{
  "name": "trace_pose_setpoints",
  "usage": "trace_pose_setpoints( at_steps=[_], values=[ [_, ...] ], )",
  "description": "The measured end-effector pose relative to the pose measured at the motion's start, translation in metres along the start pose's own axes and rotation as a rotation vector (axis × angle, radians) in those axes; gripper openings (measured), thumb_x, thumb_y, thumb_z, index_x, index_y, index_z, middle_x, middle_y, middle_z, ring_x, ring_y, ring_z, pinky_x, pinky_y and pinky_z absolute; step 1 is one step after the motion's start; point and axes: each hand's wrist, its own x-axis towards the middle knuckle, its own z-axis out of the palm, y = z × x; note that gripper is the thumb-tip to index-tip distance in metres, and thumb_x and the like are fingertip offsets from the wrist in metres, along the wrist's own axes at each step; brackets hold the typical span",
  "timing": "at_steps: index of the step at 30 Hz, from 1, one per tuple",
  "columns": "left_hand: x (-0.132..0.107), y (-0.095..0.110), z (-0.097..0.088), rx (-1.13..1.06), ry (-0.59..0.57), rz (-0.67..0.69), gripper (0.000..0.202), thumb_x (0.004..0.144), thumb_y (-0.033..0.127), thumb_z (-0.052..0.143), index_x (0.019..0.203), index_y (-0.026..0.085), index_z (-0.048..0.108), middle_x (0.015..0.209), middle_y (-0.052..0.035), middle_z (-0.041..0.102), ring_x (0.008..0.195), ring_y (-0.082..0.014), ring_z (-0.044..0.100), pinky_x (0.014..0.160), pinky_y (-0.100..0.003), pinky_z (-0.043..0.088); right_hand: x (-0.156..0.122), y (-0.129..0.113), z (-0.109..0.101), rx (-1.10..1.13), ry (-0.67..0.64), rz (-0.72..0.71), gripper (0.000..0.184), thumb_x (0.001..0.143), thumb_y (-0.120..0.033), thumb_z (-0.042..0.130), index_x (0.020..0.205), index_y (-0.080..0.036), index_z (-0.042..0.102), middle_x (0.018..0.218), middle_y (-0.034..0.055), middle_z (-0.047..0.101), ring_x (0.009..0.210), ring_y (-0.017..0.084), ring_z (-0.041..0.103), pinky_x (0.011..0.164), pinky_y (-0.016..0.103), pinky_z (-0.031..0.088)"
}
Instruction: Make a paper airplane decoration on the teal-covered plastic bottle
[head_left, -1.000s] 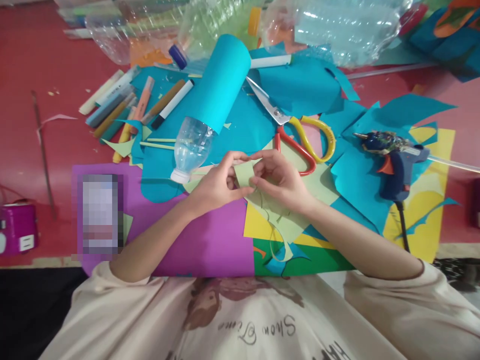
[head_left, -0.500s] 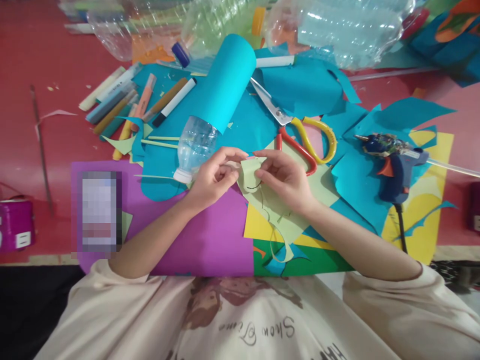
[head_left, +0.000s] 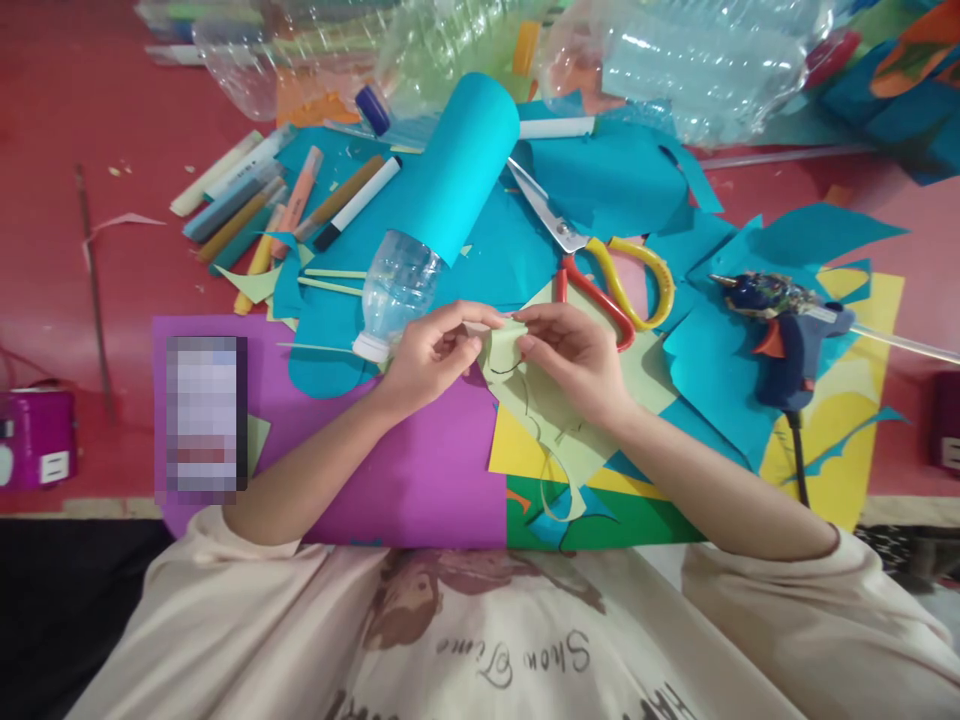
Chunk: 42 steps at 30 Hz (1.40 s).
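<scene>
Between both hands is a small pale green paper piece (head_left: 504, 350), its upper edge bent over at my fingertips. My left hand (head_left: 439, 355) pinches its left side, and my right hand (head_left: 574, 358) grips it from the right with thumb and fingers. A larger pale green sheet (head_left: 592, 410), with drawn lines on it, lies just beneath. Behind my right hand rest scissors (head_left: 570, 238) with one red and one yellow handle, blades apart. Beyond my left hand lies a clear plastic bottle (head_left: 401, 280) partly wrapped in bright blue paper (head_left: 465, 165).
Several markers (head_left: 240, 205) lie at the upper left. A blue glue gun (head_left: 795, 345) rests on paper at right, its cord running toward me. A phone (head_left: 206, 412), blurred out, lies on purple paper (head_left: 405, 470). Large clear plastic bottles (head_left: 690, 70) line the back.
My hands stay close together on the small green paper, and its top edge looks more folded over. The whole view has shifted slightly.
</scene>
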Motion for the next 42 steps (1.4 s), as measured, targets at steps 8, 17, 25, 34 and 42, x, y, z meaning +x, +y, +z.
trace_pose_setpoints(
  at_steps=[8,17,25,34,42],
  values=[
    [0.0011,-0.0021,0.0040,0.102,0.073,0.018,0.010,0.086,0.029,0.061,0.089,0.021,0.066,0.092,-0.0028,0.073,0.054,-0.0058,0.051,0.049,-0.019,0.041,-0.0008,-0.0023,0.0002,-0.041,-0.017,-0.015,0.026,0.083,-0.046,0.070,0.096,-0.023,0.067,0.093,0.0046,0.069,0.080,0.016,0.065,0.073,0.033,0.057],
    [0.0001,-0.0039,0.0060,0.150,0.120,0.014,0.025,0.086,0.045,0.064,0.081,0.020,0.061,0.077,0.0001,0.067,0.056,-0.0069,0.053,0.052,-0.019,0.044,-0.0007,-0.0027,-0.0017,-0.056,-0.104,-0.046,0.023,0.089,-0.031,0.059,0.111,-0.024,0.063,0.094,0.0044,0.069,0.085,0.018,0.067,0.075,0.035,0.056],
    [-0.0002,-0.0017,0.0067,0.157,0.085,-0.007,0.038,0.085,0.058,0.062,0.085,0.020,0.061,0.080,-0.0015,0.071,0.062,-0.0091,0.062,0.054,-0.019,0.049,-0.0004,0.0005,-0.0018,-0.168,-0.125,-0.062,0.022,0.088,-0.036,0.064,0.107,-0.024,0.060,0.081,0.0006,0.060,0.074,0.015,0.060,0.068,0.032,0.054],
    [-0.0012,-0.0030,0.0072,0.107,0.096,-0.054,0.034,0.086,0.052,0.063,0.077,0.020,0.055,0.072,0.0024,0.067,0.052,-0.0072,0.060,0.049,-0.019,0.048,-0.0011,0.0030,-0.0008,-0.154,-0.132,-0.008,0.025,0.084,-0.025,0.065,0.106,-0.024,0.052,0.077,-0.0027,0.059,0.069,0.013,0.061,0.068,0.031,0.053],
    [0.0001,-0.0007,0.0086,0.017,0.109,-0.088,0.037,0.083,0.053,0.066,0.073,0.020,0.051,0.065,0.0038,0.064,0.046,-0.0068,0.061,0.045,-0.017,0.048,-0.0004,0.0000,-0.0010,-0.138,-0.145,-0.031,0.029,0.081,-0.019,0.063,0.105,-0.023,0.047,0.073,-0.0049,0.056,0.067,0.013,0.059,0.068,0.031,0.051]
  ],
)
